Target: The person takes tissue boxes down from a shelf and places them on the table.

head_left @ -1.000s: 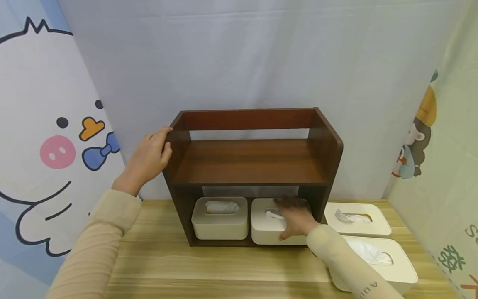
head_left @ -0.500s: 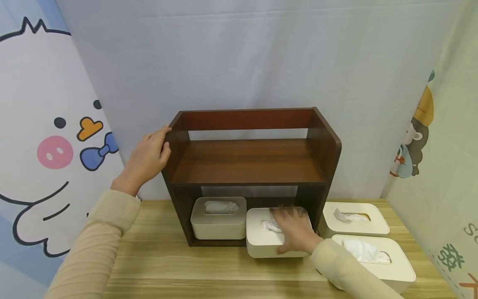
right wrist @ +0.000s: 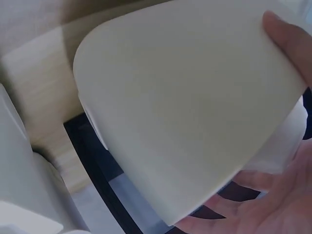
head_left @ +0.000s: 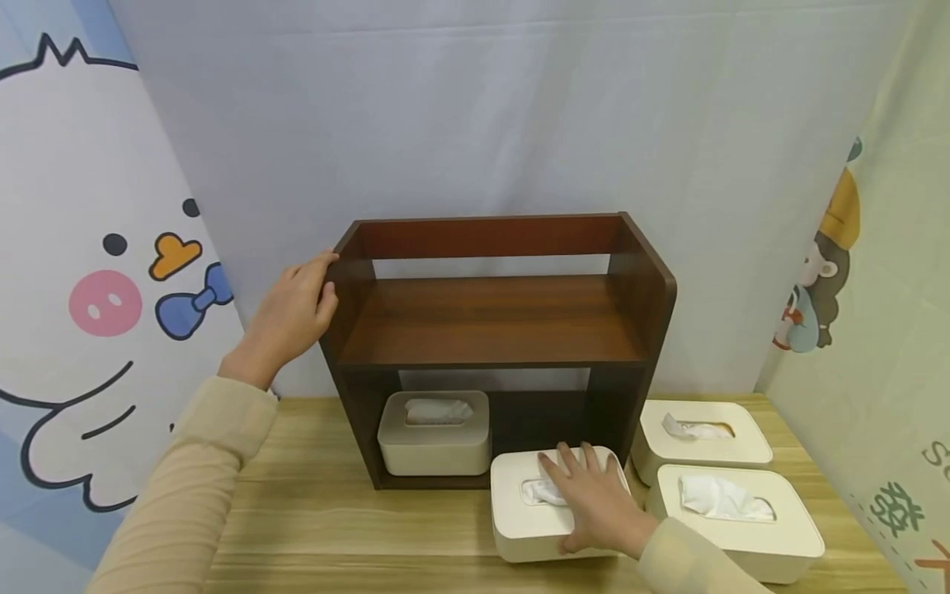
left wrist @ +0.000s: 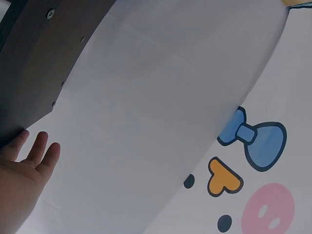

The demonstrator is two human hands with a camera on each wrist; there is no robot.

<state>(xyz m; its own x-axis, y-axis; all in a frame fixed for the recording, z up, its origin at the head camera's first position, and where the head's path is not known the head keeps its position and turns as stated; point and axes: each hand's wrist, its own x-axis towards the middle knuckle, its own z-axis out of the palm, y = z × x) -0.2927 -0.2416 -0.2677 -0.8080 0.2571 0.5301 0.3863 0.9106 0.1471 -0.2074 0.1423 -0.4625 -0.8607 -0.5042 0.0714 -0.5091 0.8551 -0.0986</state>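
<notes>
A cream tissue box (head_left: 527, 528), with a white tissue in its oval slot, sits in front of the dark brown wooden shelf's (head_left: 482, 322) lower right bay. My right hand (head_left: 597, 507) grips it from above, thumb on the near side and fingers spread over the lid towards the far edge. The right wrist view shows the box's end (right wrist: 180, 102) and my thumb against its side. My left hand (head_left: 293, 309) rests against the top of the shelf's left side panel (left wrist: 48, 58). Its visible fingers are fairly straight; part of the hand is out of the left wrist view.
Another tissue box (head_left: 434, 450) stands in the shelf's lower left bay. Right of the shelf, two more tissue boxes stand on the wood-grain table (head_left: 356, 536), one farther back (head_left: 705, 450) and one nearer (head_left: 742, 536). A pale curtain (head_left: 475, 107) hangs behind.
My right hand has drawn the tissue box out of the lower right bay towards me, and it now stands forward of the shelf. My left hand has stayed on the side panel.
</notes>
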